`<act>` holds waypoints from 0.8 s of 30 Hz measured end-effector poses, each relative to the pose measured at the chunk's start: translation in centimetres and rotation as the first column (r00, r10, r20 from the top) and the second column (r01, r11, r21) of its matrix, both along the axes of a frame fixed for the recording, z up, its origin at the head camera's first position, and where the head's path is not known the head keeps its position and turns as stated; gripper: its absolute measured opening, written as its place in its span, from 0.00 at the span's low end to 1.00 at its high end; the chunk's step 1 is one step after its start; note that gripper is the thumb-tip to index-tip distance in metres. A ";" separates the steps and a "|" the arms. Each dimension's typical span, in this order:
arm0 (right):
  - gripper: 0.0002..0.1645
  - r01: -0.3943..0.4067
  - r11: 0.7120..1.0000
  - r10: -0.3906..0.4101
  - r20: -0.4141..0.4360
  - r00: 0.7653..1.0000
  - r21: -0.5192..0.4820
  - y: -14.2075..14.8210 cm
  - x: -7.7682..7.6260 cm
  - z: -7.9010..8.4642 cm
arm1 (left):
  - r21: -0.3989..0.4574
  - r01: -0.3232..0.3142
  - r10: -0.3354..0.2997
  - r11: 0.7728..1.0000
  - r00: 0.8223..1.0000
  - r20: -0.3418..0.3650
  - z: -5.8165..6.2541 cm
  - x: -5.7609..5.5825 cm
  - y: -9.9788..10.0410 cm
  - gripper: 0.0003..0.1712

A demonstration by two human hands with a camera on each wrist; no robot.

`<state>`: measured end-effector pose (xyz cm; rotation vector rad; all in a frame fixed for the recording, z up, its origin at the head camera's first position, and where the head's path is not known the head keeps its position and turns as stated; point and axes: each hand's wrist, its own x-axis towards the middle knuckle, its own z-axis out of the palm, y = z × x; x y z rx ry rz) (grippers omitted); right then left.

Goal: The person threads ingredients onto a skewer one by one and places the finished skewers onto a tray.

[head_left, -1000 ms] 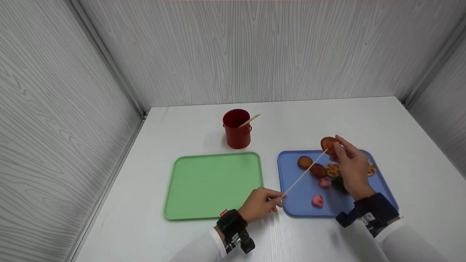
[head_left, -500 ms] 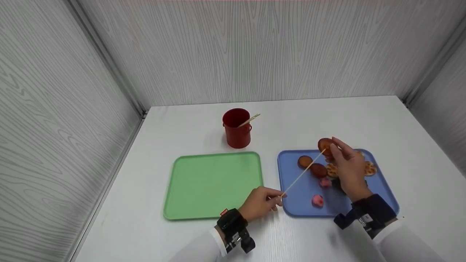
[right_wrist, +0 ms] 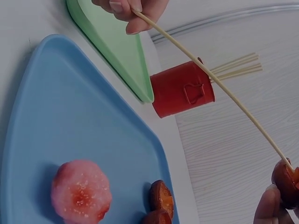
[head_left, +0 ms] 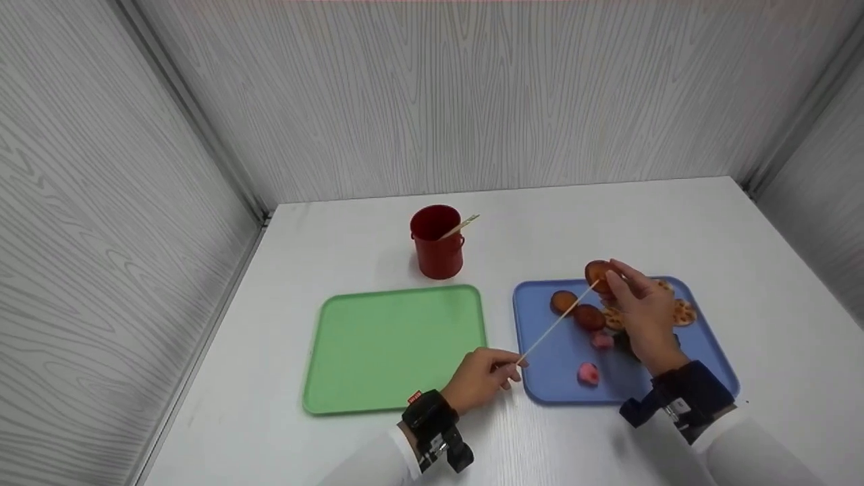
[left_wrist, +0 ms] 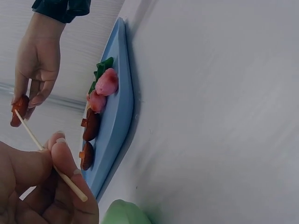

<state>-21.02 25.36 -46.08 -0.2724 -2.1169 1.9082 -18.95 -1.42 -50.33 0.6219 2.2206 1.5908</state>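
Note:
My left hand (head_left: 476,379) pinches a thin bamboo skewer (head_left: 557,324) close to its lower end, between thumb and fingertips. The skewer slants up to the right across the blue tray. At its far end, my right hand (head_left: 649,324) holds a brown mushroom (head_left: 597,273) between thumb and fingers, above the tray's back edge. In the left wrist view the skewer's tip meets the orange stem side of that mushroom (left_wrist: 19,109); how deep it goes in I cannot tell. In the right wrist view the mushroom is partly cut off by the frame edge.
Under my right hand, the blue tray (head_left: 550,381) bears more mushrooms (head_left: 589,317), pink pieces (head_left: 588,373), lotus root slices (head_left: 684,312) and a dark green piece (left_wrist: 100,67). A green tray (head_left: 398,351) lies left. Behind it stands a red bucket (head_left: 439,253) with skewers (head_left: 466,224).
My right hand has shifted slightly left and down with the mushroom, bringing it nearer my left hand. The left hand has stayed nearly still, still pinching the skewer.

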 end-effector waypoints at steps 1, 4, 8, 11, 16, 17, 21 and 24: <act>0.32 -0.004 1.000 0.004 0.002 1.000 -0.005 -0.1 0.0 0.0 | 0.002 -0.005 0.005 1.000 1.000 -0.002 0.0 0.1 0.0 0.11; 0.33 -0.012 1.000 0.012 0.002 1.000 -0.004 -0.1 0.0 0.0 | 0.005 -0.020 0.020 1.000 1.000 -0.015 0.0 0.1 -0.1 0.11; 0.34 -0.019 1.000 0.019 0.004 1.000 -0.008 -0.1 0.0 0.2 | 0.018 -0.028 0.028 0.999 1.000 -0.010 0.2 0.0 -0.1 0.11; 0.33 -0.026 1.000 0.026 0.011 1.000 0.012 -0.2 0.1 0.2 | 0.028 -0.032 0.032 0.999 0.999 0.015 0.5 -0.2 -0.1 0.12; 0.33 -0.107 0.992 0.104 0.055 0.993 0.060 -1.7 0.4 -0.2 | 0.065 -0.032 0.029 0.997 0.999 0.046 1.3 -0.3 0.3 0.12; 0.33 -0.133 0.990 0.129 0.068 0.989 0.055 -2.0 0.4 -0.2 | 0.073 -0.029 0.026 0.997 0.999 0.044 1.5 -0.3 0.4 0.12; 0.34 -0.171 0.985 0.166 0.132 0.977 0.029 -3.4 0.6 -0.3 | 0.088 -0.012 0.010 0.996 1.000 0.022 2.0 -0.5 0.7 0.12; 0.34 -0.185 0.981 0.176 0.145 0.974 0.050 -4.1 0.6 -0.4 | 0.084 -0.008 0.008 0.996 1.000 0.000 2.1 -0.6 0.8 0.12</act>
